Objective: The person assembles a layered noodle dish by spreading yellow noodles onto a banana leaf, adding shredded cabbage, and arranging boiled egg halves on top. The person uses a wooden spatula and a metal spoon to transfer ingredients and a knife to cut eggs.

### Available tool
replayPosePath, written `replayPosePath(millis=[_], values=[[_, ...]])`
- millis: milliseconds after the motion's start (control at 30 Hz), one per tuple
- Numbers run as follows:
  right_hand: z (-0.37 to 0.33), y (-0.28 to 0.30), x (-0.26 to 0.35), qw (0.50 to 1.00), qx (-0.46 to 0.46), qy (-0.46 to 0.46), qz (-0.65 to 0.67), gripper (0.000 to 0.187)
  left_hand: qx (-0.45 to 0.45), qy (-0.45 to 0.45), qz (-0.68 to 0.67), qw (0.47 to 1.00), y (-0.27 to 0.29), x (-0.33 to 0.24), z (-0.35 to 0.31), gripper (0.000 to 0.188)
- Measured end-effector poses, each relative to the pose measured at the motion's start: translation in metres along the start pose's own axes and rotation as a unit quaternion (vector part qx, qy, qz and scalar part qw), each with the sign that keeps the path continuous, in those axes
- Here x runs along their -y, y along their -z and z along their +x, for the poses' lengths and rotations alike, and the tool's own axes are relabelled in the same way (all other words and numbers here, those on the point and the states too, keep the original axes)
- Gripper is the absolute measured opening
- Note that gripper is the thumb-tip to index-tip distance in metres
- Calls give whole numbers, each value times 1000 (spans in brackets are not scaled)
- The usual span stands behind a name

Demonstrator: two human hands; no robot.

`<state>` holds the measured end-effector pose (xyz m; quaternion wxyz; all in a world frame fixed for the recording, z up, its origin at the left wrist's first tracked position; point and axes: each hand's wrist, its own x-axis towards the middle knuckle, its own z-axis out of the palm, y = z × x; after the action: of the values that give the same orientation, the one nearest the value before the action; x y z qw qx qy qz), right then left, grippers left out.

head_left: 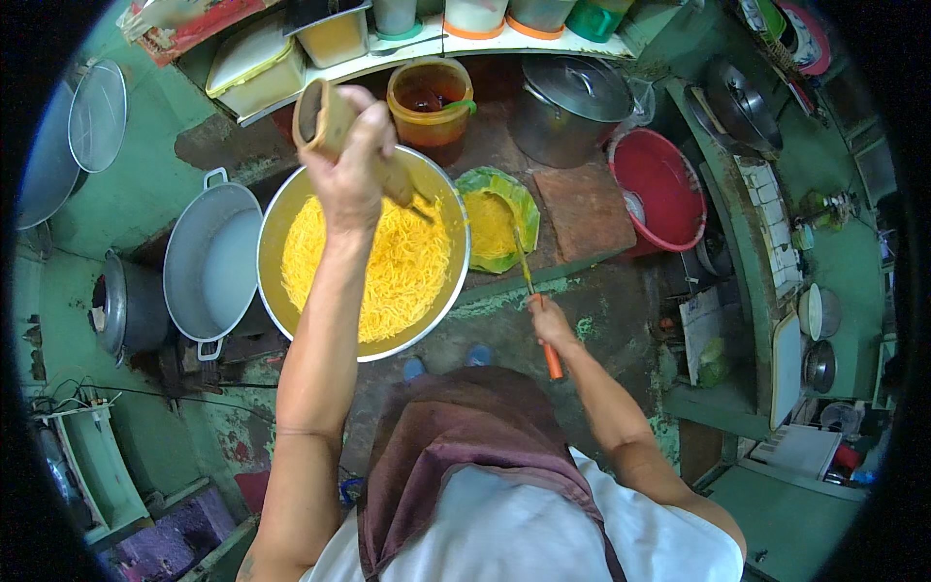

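Two hands are full, and we take our bearings from the wide basin (378,349). Our left hand (357,165) is over its far half, fingers wrapped round a tan, hollow-ended implement (335,126) whose exact kind we cannot tell. That implement's long axis slants from the basin's far left rim toward its right side; the yellow noodles (373,291) lie below the fingers, inside the basin. Whether its lower end touches them, we cannot tell.

Our right hand (551,325) is right of the basin and closer to our body, fingers closed on an orange-handled tool (554,363). Its long axis points away from us and slightly left, toward the green bowl (525,199) just right of the basin. So the bowl lies beyond our right fingers, along the shaft; our right hand is nearer the bowl, our left nearer the noodles.
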<state>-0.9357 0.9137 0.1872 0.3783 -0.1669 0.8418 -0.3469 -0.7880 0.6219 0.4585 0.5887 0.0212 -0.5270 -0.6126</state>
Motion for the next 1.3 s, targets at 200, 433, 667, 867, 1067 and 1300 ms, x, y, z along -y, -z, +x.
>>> replayPosePath(millis=[200,433,667,867,1067,1300], values=[[-77,15,65,971,-67,121,-196,42,-50,18,58,997,87,-29,-48,13],[-83,-32,152,964,0,102,-244,42,-104,63,97,988,152,8,-104,17],[-130,-99,117,901,218,-258,274,33,-159,63,10,985,151,52,-128,20],[-133,-120,100,825,299,-206,433,32,-107,74,50,990,138,45,-110,17],[-134,-116,97,729,366,-195,545,32,-23,79,108,991,111,31,-82,15],[-139,-87,112,652,429,-191,596,32,52,101,151,982,59,16,-39,12]])
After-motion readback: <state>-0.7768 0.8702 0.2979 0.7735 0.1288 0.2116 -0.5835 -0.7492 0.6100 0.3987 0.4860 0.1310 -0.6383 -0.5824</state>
